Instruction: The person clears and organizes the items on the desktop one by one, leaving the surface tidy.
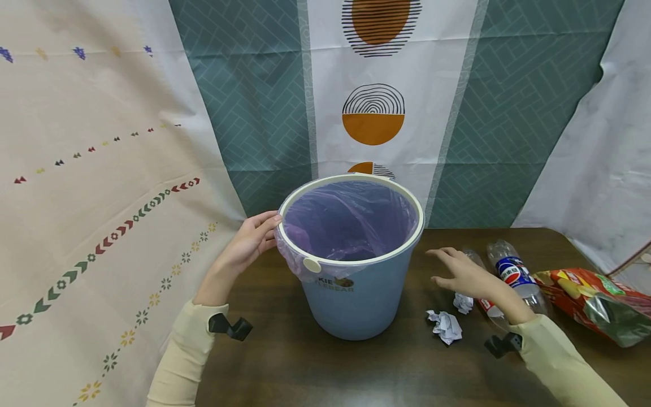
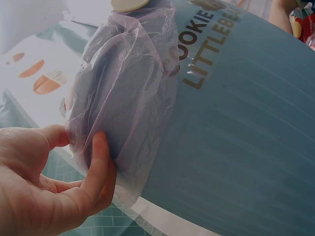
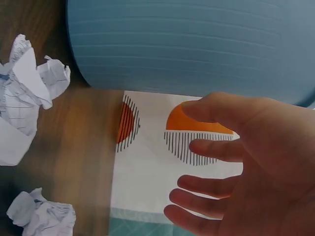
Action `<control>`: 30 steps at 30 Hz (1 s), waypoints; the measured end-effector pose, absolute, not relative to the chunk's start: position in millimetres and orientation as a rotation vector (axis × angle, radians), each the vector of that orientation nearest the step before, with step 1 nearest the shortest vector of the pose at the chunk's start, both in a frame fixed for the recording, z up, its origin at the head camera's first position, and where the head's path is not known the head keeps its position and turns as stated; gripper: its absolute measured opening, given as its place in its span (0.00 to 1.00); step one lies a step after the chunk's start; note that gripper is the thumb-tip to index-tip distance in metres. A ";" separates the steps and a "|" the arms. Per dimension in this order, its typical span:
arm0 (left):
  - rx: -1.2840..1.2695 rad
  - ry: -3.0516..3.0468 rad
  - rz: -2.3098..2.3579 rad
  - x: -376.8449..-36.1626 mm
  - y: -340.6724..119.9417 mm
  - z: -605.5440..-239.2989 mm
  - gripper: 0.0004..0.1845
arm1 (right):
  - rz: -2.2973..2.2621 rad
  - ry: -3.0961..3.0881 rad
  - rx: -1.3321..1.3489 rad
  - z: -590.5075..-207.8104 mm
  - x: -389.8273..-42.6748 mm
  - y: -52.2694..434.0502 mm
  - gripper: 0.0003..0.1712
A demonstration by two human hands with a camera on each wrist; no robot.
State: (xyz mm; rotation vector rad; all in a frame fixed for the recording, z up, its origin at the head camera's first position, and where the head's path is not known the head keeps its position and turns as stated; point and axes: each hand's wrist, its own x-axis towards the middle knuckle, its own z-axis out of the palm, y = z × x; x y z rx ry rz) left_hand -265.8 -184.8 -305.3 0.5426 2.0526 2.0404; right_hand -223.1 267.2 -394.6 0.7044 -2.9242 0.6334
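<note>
A blue trash can point(image 1: 356, 308) stands upright on the table, with a cream rim and a thin purple trash bag point(image 1: 351, 220) lining it and folded over the outside at the left. My left hand point(image 1: 249, 243) holds the rim's left side, thumb at the top edge and fingers against the overhanging bag; the left wrist view shows that hand point(image 2: 64, 182) up close on the plastic. To the right of the can, my right hand point(image 1: 468, 274) hovers with fingers spread and nothing in it. Two crumpled paper balls point(image 1: 445, 327) point(image 1: 463, 303) lie below it.
Right of my hand lie a clear plastic bottle point(image 1: 513, 271) with a blue label, another bottle point(image 1: 490, 308) partly hidden by my right arm, and a red snack bag point(image 1: 595, 299). Patterned cloth point(image 1: 244, 102) hangs behind the brown table point(image 1: 285, 367).
</note>
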 end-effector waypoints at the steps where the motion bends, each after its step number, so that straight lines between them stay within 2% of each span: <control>1: 0.540 2.053 2.040 -265.6 -184.7 -305.2 0.24 | 0.634 -2.928 0.707 -395.7 -222.7 267.3 0.32; 13: 0.553 2.063 2.028 -265.2 -185.6 -304.6 0.25 | 0.635 -2.982 0.761 -407.4 -215.9 267.1 0.31; 22: 0.555 2.079 2.008 -265.8 -185.7 -305.2 0.24 | 0.632 -3.119 0.894 -414.3 -210.6 261.4 0.36; 30: 0.553 2.065 2.020 -265.5 -185.2 -304.4 0.25 | 0.661 -3.183 0.868 -415.1 -205.9 258.9 0.38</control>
